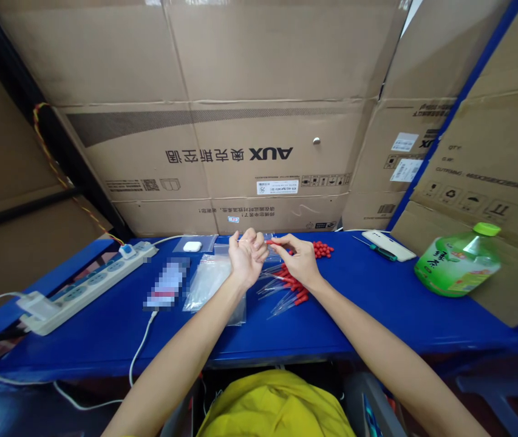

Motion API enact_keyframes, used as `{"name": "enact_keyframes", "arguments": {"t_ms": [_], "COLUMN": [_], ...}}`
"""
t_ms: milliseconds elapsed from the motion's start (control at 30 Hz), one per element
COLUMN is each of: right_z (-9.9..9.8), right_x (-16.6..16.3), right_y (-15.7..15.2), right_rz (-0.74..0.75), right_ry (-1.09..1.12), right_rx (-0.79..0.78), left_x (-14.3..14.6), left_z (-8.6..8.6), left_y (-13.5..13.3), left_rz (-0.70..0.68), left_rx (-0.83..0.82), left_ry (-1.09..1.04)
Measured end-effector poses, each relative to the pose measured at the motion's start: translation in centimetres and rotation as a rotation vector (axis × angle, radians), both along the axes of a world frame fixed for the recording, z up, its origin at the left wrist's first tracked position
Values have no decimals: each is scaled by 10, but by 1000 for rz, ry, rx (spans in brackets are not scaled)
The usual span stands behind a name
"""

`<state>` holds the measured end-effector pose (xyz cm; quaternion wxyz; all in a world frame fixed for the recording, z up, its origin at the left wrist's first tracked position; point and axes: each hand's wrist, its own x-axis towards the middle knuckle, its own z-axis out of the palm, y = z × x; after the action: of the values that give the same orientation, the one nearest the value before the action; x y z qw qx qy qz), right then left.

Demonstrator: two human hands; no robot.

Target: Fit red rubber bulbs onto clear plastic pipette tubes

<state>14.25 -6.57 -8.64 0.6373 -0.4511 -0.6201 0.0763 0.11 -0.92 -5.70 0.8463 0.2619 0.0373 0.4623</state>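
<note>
1. Here's the right hand point(301, 261), thumb and forefinger pinched together on a red dropper bulb point(269, 242), right over the middle of the blue table point(377, 309).
2. Facing it, the left hand point(246, 260) comes in palm turned up, fingers curled, just beside that bulb; whether they are closed on a clear tube, I cannot tell.
3. Beneath and beside the right hand, a fan of clear droppers point(291, 280) lies on the table, red ends towards the right, thin tips pointing left.
4. And just beyond the right hand, a cluster of loose red bulbs point(323, 249)!
5. Over by the left forearm, clear zip-lock bags point(206, 284) sit in an overlapping stack, partly covered by that arm.
6. Further left there's a phone point(167, 285), its screen blurred out, a white cable point(143, 346) running from its lower end; behind it, a white earbud case point(192, 246) rests on a clear bag.
7. Out on the left flank, a white power strip point(90, 285); on the right, a screwdriver point(384, 252) and a green-capped bottle point(456, 264).
8. Cardboard panels point(240, 67) wall in the back.
</note>
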Motion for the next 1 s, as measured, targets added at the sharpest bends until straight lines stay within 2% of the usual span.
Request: {"name": "enact_keyframes", "arguments": {"t_ms": [100, 200, 333, 567, 800, 1000], "right_z": [1, -1, -6, -10, -10, -7], "right_x": [7, 12, 15, 14, 16, 14], "right_y": [1, 3, 7, 10, 7, 3], "right_rz": [-46, 8, 108, 206, 203, 126], "right_ry": [-58, -72, -12, 163, 161, 57], "right_rx": [26, -19, -108, -188, -197, -144], "left_x": [2, 3, 3, 4, 8, 9], "left_z": [-1, -3, -5, -8, -16, -17], "left_y": [-1, 0, 4, 5, 3, 3], "left_rz": [-16, -31, -21, 8, 26, 28], "left_rx": [6, -50, -87, -34, -44, -40], "left_ry": [24, 37, 38, 84, 83, 78]}}
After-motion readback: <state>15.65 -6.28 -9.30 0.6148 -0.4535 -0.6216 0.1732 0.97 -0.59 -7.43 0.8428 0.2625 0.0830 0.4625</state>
